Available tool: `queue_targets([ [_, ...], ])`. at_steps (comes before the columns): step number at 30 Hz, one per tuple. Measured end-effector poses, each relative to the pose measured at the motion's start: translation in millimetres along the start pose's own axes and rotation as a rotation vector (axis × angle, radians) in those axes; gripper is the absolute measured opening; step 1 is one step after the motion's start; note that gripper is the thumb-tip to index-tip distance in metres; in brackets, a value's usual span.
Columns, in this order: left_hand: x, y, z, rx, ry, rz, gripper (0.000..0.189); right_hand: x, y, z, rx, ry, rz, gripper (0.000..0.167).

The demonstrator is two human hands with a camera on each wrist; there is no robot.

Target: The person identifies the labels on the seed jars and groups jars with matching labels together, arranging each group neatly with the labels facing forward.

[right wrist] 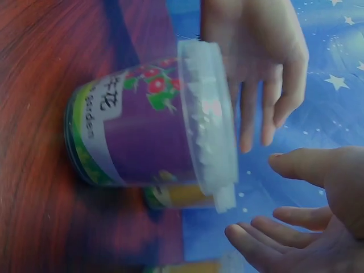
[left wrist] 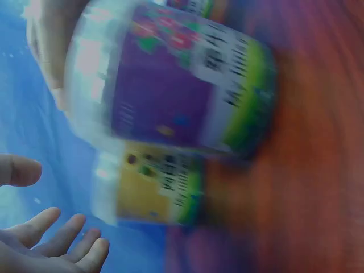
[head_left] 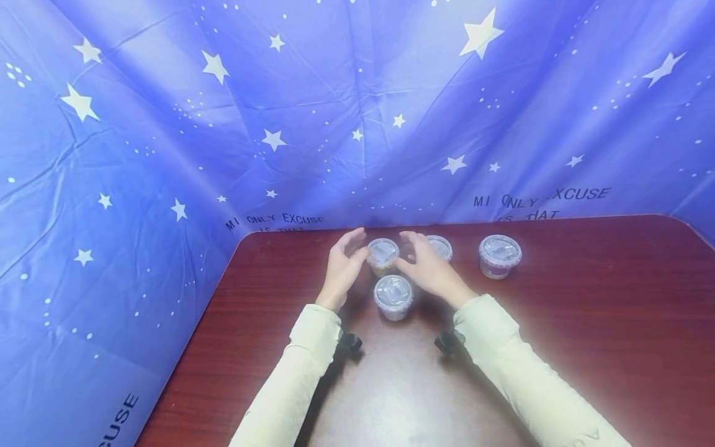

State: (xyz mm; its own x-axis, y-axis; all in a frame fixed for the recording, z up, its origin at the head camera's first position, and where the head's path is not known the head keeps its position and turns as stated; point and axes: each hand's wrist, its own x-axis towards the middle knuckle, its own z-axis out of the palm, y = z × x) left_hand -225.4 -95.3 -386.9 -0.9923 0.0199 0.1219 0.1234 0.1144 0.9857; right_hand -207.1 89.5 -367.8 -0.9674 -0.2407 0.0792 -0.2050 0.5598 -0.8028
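A lidded plastic tub with a yellow label [head_left: 383, 256] stands between the two hands near the table's far edge. My left hand [head_left: 342, 267] is on its left side, fingers spread and loosely bent, thumb close to the lid. On the other side is my right hand [head_left: 430, 270], its fingers also apart. Whether either thumb touches the tub cannot be told from the head view. In front of it, nearer me, a tub with a purple flowered label [right wrist: 148, 131] stands upright under a clear lid. Neither hand grips anything.
Another lidded tub [head_left: 440, 247] is partly hidden behind the right hand. Farther right stands one more tub [head_left: 499, 256]. All stand on a dark red wooden table [head_left: 251, 310], with a blue star-printed cloth [head_left: 335, 93] hanging behind and to the left.
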Motion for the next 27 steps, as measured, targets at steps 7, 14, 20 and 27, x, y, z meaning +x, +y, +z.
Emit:
queue_targets([
  [7,-1.4,17.0,12.9,-0.005,-0.083,0.077,0.047,-9.7,7.7,-19.7,-0.01,0.093,-0.044,0.058],
  [14,-3.8,29.5,32.5,-0.014,-0.213,0.064,0.049,-19.7,14.6,-41.6,-0.032,0.133,-0.054,0.058],
  [20,-3.7,33.8,49.1,0.031,-0.249,0.032,0.054,-22.9,26.0,-49.8,-0.07,0.131,-0.048,0.064],
  [27,-1.8,32.6,64.1,0.048,-0.277,-0.01,0.064,-24.9,34.5,-51.2,-0.075,0.112,-0.051,0.072],
])
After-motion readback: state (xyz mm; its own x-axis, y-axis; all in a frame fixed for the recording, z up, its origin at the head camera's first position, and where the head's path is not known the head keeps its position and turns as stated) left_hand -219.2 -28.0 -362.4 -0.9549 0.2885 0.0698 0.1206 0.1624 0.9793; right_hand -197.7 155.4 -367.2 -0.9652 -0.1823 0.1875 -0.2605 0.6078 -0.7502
